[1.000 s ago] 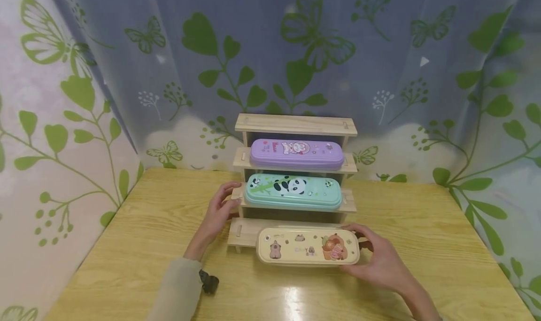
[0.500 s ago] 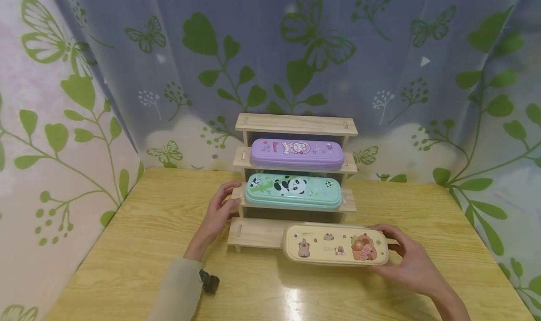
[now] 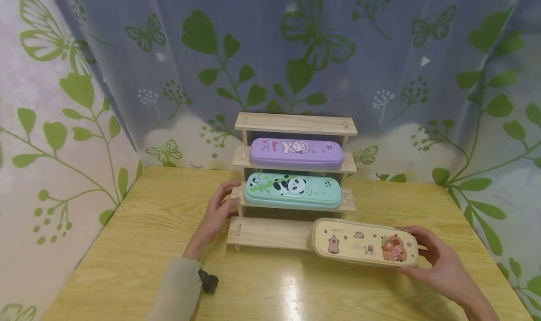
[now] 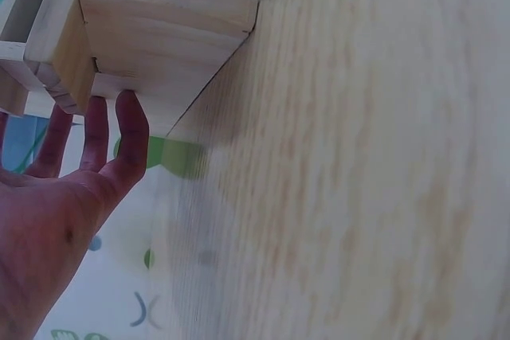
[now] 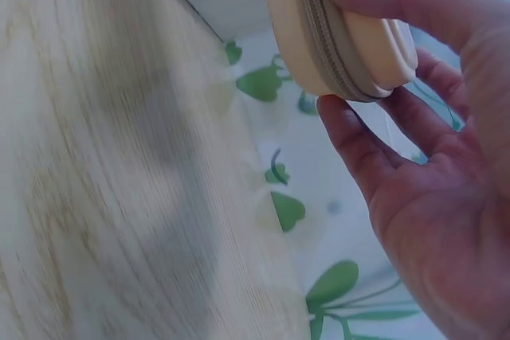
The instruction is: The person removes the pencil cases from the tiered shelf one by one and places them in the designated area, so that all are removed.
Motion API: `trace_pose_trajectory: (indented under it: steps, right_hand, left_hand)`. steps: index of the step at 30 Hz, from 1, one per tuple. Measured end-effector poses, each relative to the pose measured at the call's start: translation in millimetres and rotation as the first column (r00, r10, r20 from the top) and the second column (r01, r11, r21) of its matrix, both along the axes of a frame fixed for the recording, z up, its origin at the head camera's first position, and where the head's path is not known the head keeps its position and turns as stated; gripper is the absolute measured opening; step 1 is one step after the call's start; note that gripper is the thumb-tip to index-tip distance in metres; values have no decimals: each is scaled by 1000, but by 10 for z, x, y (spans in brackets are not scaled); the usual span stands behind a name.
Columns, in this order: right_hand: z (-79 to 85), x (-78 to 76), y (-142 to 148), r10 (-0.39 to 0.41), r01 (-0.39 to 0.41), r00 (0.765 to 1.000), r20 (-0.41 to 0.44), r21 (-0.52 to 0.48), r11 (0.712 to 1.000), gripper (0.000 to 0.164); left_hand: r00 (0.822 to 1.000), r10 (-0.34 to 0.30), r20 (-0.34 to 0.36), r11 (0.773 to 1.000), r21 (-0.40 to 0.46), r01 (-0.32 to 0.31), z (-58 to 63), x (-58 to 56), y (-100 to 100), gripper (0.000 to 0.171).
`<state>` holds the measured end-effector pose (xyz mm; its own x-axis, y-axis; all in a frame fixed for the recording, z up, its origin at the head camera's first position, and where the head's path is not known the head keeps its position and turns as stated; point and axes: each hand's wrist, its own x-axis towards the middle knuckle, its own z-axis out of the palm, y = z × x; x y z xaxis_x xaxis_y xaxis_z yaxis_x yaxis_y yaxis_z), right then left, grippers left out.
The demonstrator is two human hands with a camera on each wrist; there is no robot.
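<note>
While the right hand point(image 3: 439, 262) pinched the cream case point(image 3: 363, 242) between thumb and fingers at its 3 o'clock end, that case was at 4 o'clock from the green case point(image 3: 293, 191), jutting past the rack point(image 3: 270, 232). The left hand point(image 3: 216, 213), fingers spread, touched the rack's 9 o'clock side. The purple case point(image 3: 297, 152) sat at 12 o'clock from the green case
</note>
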<state>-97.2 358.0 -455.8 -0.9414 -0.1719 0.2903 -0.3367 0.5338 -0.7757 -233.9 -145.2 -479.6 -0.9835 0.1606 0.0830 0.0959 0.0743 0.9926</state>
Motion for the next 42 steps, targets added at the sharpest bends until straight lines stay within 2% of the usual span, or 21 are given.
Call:
trace_pose_trajectory:
  steps: [6,9,13,22,26,29,33,39,42]
  right_hand:
    - [-13,77,154,-47,47,999,-13,-34,998,81]
    - [-19,111,231,-43,43,999,1,-126,991,81]
    - [-38,133,332,-24,27,1000,15,-300,953,80]
    - [-33,129,478,-113,108,994,7,-345,932,80]
    - [-40,122,517,-180,175,984,13,-306,936,82]
    - [-41,121,533,-229,224,973,6,-240,945,85]
    - [-51,128,545,-287,288,957,32,-183,940,84]
    - [-62,148,533,-428,435,899,88,-78,897,79]
    - [-54,139,513,-478,487,871,109,-78,870,74]
  left_hand:
    - [1000,-4,8,1000,10,3,3,8,6,43]
    - [1000,-1,11,1000,12,1,6,5,9,43]
    - [1000,7,12,1000,6,-7,13,0,10,43]
    - [1000,8,4,1000,26,-8,4,5,12,43]
    - [1000,9,0,1000,27,-9,0,9,11,44]
    - [1000,11,1,1000,27,-11,-1,8,8,44]
    - [1000,11,7,1000,29,-11,0,8,9,44]
    - [1000,10,10,999,31,-10,-13,-2,8,44]
    - [1000,10,7,999,34,-10,-16,-3,12,43]
